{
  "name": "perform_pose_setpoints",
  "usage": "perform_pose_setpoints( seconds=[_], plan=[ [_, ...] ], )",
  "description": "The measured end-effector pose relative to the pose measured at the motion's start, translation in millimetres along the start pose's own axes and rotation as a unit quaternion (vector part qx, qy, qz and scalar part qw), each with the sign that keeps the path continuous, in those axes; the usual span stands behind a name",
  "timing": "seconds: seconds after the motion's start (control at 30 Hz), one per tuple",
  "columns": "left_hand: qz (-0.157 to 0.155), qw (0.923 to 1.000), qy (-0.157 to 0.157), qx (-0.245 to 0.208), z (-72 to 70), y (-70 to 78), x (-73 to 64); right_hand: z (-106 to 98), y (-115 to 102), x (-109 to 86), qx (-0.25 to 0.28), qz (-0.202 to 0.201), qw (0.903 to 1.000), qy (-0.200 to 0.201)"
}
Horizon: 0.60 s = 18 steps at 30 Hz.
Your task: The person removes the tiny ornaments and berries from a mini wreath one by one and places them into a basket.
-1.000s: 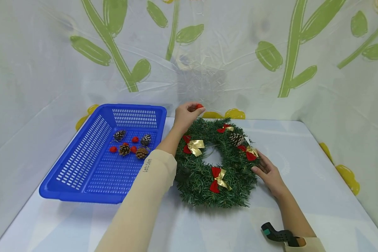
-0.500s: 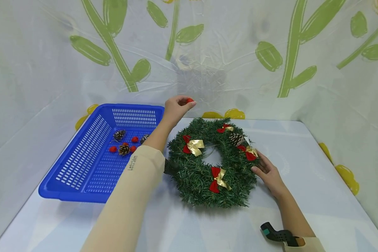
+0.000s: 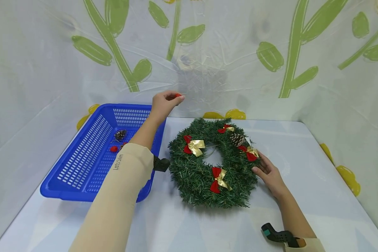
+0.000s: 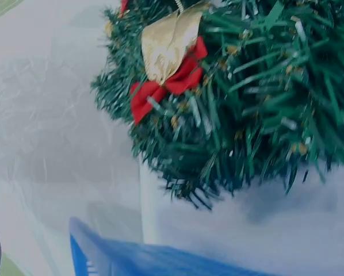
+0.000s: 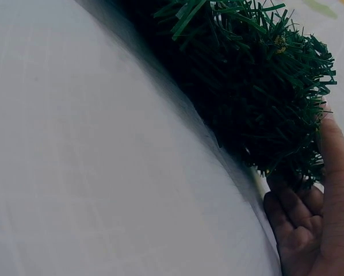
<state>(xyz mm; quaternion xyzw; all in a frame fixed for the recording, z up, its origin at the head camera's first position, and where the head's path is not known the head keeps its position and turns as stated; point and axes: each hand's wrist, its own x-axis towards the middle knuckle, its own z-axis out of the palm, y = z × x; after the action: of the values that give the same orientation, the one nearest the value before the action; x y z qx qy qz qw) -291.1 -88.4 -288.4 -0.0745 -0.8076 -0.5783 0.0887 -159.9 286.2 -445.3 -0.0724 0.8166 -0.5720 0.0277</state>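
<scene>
Up by the back wall, over the basket's far right corner in the head view, my left hand (image 3: 162, 105) pinches a small red ball (image 3: 177, 95) between thumb and fingers. A green wreath (image 3: 192, 175) lies on the table to the right, decorated with red and gold bows (image 3: 219, 180) and a pinecone (image 3: 237, 139). At the wreath's right edge my right hand (image 3: 272, 177) grips it; in the right wrist view the thumb (image 5: 337, 150) lies against its side and the fingers curl beneath. Only a sliver of the left hand shows in the left wrist view.
The blue basket (image 3: 70, 154) stands on the left of the table (image 3: 182, 224), partly behind my left sleeve. Inside it show a pinecone (image 3: 120, 135) and a red ball (image 3: 114, 149); other pieces are hidden. A patterned sheet (image 3: 220, 56) hangs behind the table.
My left hand, still pinching the red ball, has moved left and up from the wreath's far edge toward the basket. The forearm now covers more of the basket. The right hand and wreath stay put.
</scene>
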Motion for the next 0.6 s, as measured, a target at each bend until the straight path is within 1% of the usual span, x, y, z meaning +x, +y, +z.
perform_pose_setpoints(
  seconds=[0.13,0.3,0.43,0.6],
  plan=[
    [0.008,0.9998,0.012,0.015,-10.7,0.2,0.8,-0.2,0.3,0.5,-0.001,-0.001,1.0000,0.000],
    [0.016,0.9981,0.040,0.043,-23.6,-3.2,0.5,-0.6,0.2,1.3,-0.003,-0.002,1.0000,-0.001],
    [0.014,0.9975,0.056,0.042,-32.3,-8.0,0.1,-1.0,0.6,0.7,0.000,-0.006,1.0000,0.000],
    [0.024,0.9962,0.077,0.033,-45.0,-14.0,-0.4,0.2,1.3,0.2,0.001,-0.015,0.9999,0.000]
  ],
)
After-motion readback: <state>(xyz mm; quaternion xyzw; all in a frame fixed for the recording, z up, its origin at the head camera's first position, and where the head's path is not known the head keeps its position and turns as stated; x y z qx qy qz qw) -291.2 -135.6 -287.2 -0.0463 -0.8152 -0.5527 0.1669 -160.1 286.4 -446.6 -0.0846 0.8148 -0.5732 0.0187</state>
